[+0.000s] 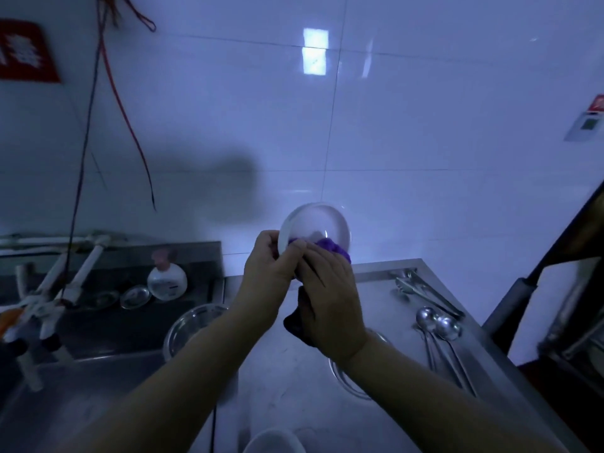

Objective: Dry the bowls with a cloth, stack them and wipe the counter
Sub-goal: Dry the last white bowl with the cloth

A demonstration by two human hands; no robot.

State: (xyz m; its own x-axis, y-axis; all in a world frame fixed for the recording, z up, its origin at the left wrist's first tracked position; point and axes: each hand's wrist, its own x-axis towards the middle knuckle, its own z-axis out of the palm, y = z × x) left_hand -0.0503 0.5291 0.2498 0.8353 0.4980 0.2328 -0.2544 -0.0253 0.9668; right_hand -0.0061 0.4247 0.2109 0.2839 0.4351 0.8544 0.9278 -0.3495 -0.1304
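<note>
I hold a white bowl (318, 225) up in front of the tiled wall, tilted with its inside facing me. My left hand (273, 263) grips its left rim. My right hand (328, 299) presses a purple cloth (330, 247) against the bowl's lower inside edge; a dark end of the cloth hangs below my palm. Another white bowl (273, 441) shows at the bottom edge of the view. A metal plate (351, 385) lies on the steel counter (294, 377), partly hidden by my right forearm.
Two metal ladles (438, 323) and tongs (421, 291) lie on the counter's right side. A sink (108, 328) at left holds a round metal basin (192, 325), small dishes and a soap bottle (166, 277). White pipes and hanging wires stand at far left.
</note>
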